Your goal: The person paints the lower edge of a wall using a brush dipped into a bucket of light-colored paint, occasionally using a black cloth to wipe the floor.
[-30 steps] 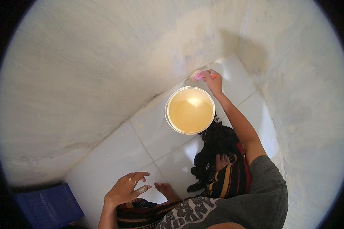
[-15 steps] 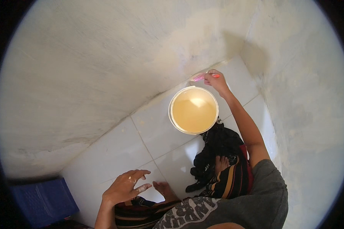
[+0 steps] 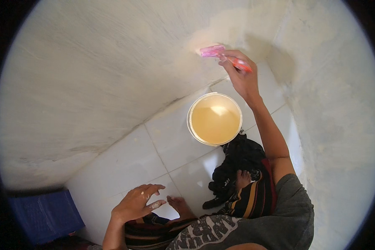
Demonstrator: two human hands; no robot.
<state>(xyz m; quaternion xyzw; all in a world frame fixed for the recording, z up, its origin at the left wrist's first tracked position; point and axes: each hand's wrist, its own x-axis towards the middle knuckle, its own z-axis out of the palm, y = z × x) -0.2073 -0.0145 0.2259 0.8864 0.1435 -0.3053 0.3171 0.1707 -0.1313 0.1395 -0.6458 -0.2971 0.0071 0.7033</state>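
My right hand is closed round the red handle of a paintbrush with a pink head. The bristle end lies against the pale wall, in a patch of cream paint above the floor line. Below that hand stands a white bucket of yellowish cream paint, on the tiles near the wall's foot. My left hand hovers by my knee, fingers apart and holding nothing, with paint specks on its skin.
Black cloth lies beside the bucket, next to my foot. A second wall rises close on the right and meets the first in a corner. At the lower left sits a blue box-like object. White tiles cover the floor.
My right hand has lifted the paintbrush from the wall's foot up onto the wall face. The left hand stays where it was. The bucket appears slightly shifted in view.
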